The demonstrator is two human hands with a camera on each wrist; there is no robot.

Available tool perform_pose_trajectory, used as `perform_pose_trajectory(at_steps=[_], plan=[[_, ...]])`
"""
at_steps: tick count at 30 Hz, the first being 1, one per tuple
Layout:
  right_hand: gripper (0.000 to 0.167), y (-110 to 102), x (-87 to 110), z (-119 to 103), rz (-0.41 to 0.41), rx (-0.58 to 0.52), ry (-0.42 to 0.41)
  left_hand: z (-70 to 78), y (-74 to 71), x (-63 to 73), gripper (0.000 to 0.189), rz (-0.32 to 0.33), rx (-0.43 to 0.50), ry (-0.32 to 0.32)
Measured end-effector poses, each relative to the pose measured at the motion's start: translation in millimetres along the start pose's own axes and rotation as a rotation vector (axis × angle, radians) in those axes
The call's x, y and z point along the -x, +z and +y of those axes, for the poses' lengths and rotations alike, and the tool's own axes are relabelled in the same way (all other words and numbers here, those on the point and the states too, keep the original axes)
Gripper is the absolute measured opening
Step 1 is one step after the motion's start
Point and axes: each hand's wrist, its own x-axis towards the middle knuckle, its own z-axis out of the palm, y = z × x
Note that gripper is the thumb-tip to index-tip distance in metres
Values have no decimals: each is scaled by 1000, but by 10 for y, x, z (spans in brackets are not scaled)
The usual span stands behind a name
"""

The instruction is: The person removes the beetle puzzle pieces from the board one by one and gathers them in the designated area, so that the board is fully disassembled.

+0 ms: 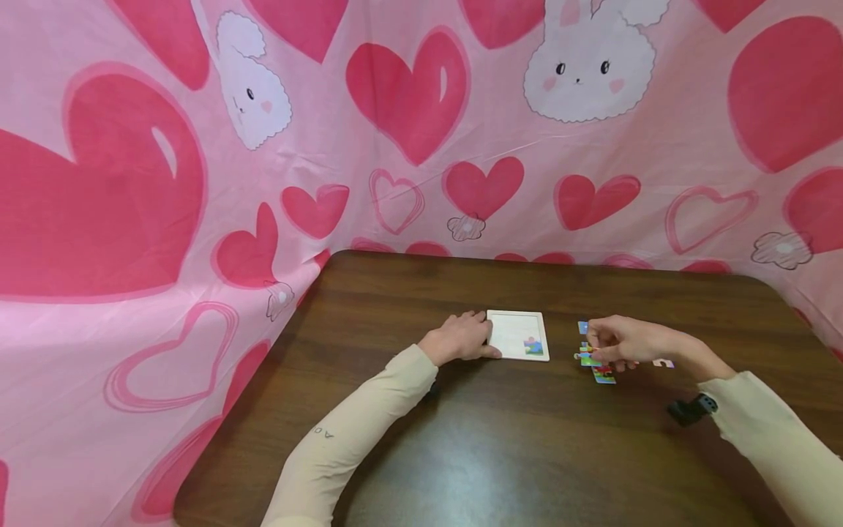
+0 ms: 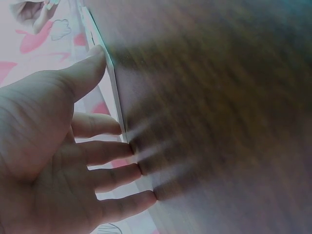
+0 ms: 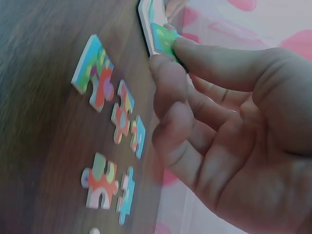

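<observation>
A white square puzzle tray [image 1: 506, 327] lies on the table with a joined coloured patch [image 1: 534, 347] in its near right corner. My left hand [image 1: 464, 338] rests at the tray's left side. In the left wrist view its fingers [image 2: 109, 151] are spread, with the tips down at the tray's edge and the table. To the right of the tray, my right hand [image 1: 622, 341] pinches a green jigsaw piece [image 3: 165, 40] between thumb and index finger. That hand covers part of the loose pieces beneath it.
Several loose jigsaw pieces [image 3: 101, 184] lie on the wooden table [image 1: 461, 439] by my right hand, among them a green-edged one [image 3: 91, 66] and a blue one [image 3: 127, 195]. A pink heart-patterned cloth [image 1: 408, 95] hangs behind the table and along its left side.
</observation>
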Motion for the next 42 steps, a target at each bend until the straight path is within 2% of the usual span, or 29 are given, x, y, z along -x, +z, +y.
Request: perform_pose_trajectory(at_steps=[10,27,35,42], plan=[[19,-77,147,120,-40,-13,28,-21,6,-15,54,0,-2,26],[19,-119,315,290,-56,-18,114,-22,-5,-23,51,-21,4,8],[18,-95,376,381,-86,-35,101,-21,-10,-23,49,-22,9,4],[21,-100,422,429,-88,-35,142,-20,-6,-34,51,-25,12,3]])
